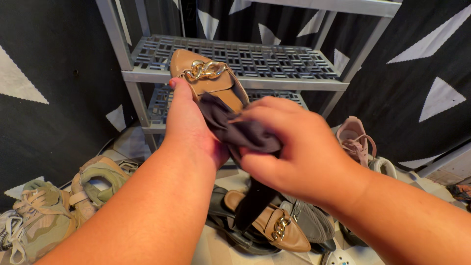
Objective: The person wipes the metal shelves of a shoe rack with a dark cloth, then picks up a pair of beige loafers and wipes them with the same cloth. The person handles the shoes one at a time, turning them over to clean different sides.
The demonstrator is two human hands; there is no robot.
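Fingers [255, 115] of the right hand [294, 147] were bunched around a dark grey cloth [235, 130], pressing it against the tan loafer [208, 81]. Left hand [189, 130] gripped that shoe from beneath, thumb laid along its edge near the gold chain trim [205, 69], toe raised before the grey plastic shelf [235, 61]. Wiping appeared under way; further strokes would call for a steady hold. Matching loafer [274, 225] lay on the floor below, olive sneakers [54, 211] at left, pink shoe [355, 137] at right.
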